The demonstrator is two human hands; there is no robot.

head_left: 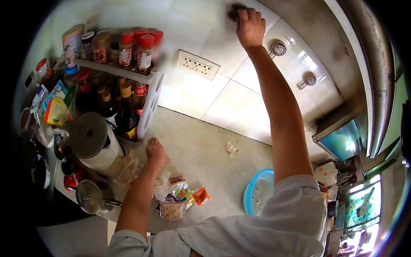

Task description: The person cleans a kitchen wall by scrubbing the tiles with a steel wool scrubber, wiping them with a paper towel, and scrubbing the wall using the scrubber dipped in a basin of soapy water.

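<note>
My right hand (250, 28) is raised high against the white wall tiles (205, 25), its fingers wrapped round a dark scrubbing pad (235, 11) that touches the tiles. Low on the left, my left hand (156, 151) rests on the grey countertop (192, 132), beside the foot of the spice rack. Its fingers are partly spread and nothing shows in them. Just below it lie a crumpled clear plastic bag (132, 171) and several small packets (182, 192).
A two-tier rack (150, 111) holds jars and bottles. Near it stand a white kettle (92, 141) and a metal pot (90, 197). A blue basin (248, 197), a crumpled tissue (231, 149), a socket strip (198, 64) and two wall fittings (278, 48) are also there.
</note>
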